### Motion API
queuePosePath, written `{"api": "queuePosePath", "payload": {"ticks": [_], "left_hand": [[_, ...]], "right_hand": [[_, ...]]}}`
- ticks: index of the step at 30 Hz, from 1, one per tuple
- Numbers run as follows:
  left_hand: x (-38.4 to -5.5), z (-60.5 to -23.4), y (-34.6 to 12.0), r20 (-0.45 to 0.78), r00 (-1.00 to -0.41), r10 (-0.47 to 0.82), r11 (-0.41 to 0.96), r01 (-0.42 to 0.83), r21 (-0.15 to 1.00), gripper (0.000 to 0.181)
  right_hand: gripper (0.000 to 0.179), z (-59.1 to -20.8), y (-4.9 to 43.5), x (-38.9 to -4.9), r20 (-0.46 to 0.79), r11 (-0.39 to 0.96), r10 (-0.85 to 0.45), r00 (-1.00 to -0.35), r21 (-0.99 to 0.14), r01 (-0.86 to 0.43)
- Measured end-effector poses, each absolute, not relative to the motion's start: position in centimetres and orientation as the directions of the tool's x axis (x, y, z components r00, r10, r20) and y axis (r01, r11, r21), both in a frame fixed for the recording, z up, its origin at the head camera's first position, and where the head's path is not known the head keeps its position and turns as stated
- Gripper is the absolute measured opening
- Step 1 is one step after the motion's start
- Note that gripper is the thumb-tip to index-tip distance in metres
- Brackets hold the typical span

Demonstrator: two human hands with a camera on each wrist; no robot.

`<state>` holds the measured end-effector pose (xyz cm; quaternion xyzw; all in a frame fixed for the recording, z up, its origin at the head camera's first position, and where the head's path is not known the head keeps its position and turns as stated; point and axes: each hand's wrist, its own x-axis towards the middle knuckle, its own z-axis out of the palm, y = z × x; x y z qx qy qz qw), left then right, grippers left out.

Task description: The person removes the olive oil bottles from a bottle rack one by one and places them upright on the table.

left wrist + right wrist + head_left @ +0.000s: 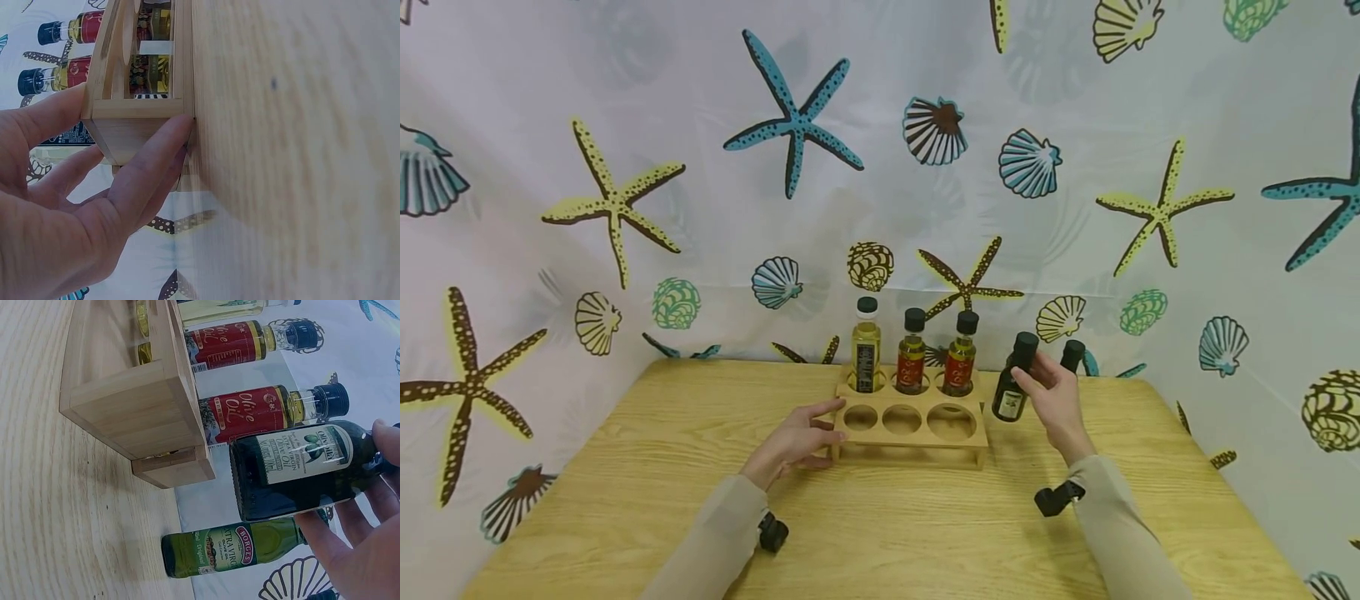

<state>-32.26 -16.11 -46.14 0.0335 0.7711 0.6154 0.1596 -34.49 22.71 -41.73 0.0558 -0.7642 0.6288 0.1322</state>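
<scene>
A two-tier wooden bottle rack stands on the table. Straight fingers of my left hand touch its left end, at the top edge and low by the table in the left wrist view. Just right of the rack, my right hand grips a dark olive oil bottle by the neck, slightly tilted, its cream label showing. Two red-labelled olive oil bottles and a clear bottle of yellow oil sit in the back tier. Three round holes show in the front tier.
A green olive oil bottle stands on the table behind my right hand, which partly hides it. The wooden table reaches back to a white curtain printed with starfish and shells.
</scene>
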Motion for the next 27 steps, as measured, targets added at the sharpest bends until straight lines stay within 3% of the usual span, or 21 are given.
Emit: {"api": "queuePosePath", "payload": {"ticks": [27], "left_hand": [[-32.3,-46.1,-16.1,-0.209,-0.945,0.251,0.244,-0.147,0.959,0.068]], "right_hand": [[0.064,-43.2,25.5,-35.2,0.196,0.295,0.137,-0.971,-0.944,-0.149]]}}
